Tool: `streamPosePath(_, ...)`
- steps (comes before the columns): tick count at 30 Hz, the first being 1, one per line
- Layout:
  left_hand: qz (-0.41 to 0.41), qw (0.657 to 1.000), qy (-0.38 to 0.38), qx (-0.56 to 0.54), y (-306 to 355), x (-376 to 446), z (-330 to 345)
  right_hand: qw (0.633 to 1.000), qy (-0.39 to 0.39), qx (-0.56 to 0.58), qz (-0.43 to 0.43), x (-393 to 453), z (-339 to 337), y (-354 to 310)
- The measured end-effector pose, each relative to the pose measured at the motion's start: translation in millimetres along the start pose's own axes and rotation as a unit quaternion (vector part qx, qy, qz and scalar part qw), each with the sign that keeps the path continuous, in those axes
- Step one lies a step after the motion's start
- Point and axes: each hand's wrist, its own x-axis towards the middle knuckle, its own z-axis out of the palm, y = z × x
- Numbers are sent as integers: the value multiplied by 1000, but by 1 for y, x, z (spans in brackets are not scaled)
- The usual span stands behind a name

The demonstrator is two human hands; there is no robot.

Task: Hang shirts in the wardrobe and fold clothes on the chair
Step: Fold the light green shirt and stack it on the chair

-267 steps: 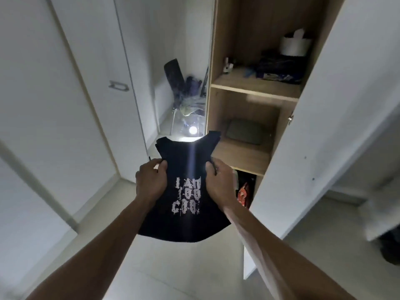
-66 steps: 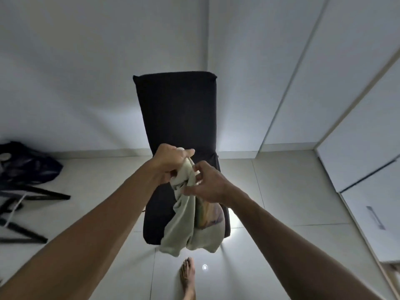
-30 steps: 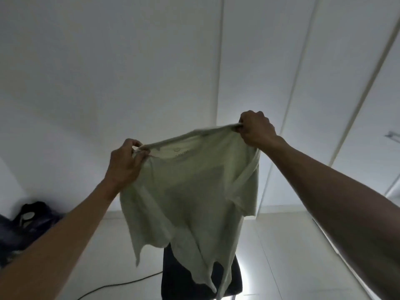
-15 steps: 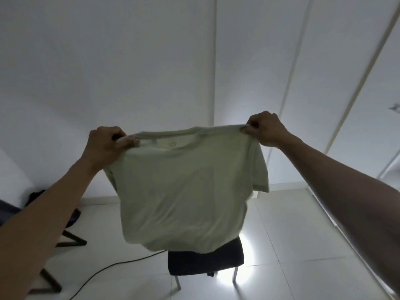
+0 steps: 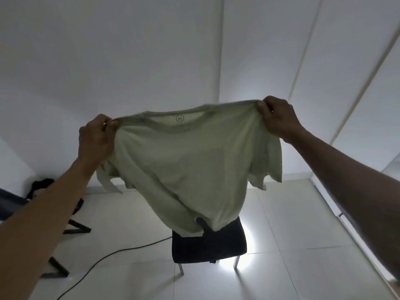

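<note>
A pale green t-shirt (image 5: 190, 161) is held up by its shoulders, spread between two outstretched arms. One shoulder is pinched by the curled fingers of the left hand (image 5: 95, 137), the other by the right hand (image 5: 278, 118). Below the fingers, the hem hangs over the dark chair (image 5: 210, 243).

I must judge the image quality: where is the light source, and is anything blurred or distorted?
Head view: dim room; bright glare on the floor behind the chair; wall lines bend from the wide lens; the shirt is fairly sharp.
</note>
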Motion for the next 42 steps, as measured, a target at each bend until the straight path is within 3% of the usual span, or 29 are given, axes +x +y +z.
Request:
streamPosePath(3, 59, 997, -18, 36, -5, 18, -6, 995, 51, 66, 48, -1, 6, 3)
streamPosePath(8, 70, 984, -66, 151, -23, 27, -16, 995, -8, -102, 0, -4, -1, 9)
streamPosePath(14, 110, 979, -137, 102, -38, 31, -8, 997, 0, -80, 17, -9, 6, -6)
streamPosePath(19, 65, 985, -149, 54, -32, -1, -21, 994, -43, -98, 25, -38, -8, -5)
streamPosePath(23, 28, 989, -139, 33, -5, -26, -40, 997, -44, -47, 29, -65, -25, -7)
streamPosePath(32, 56, 986, -125, 100, 35, -119, -84, 992, -94, -76, -20, -137, -68, 15)
streamPosePath(42, -9, 974, -186, 128, 28, -154, -71, 983, -156, -97, 3, -161, -56, 43)
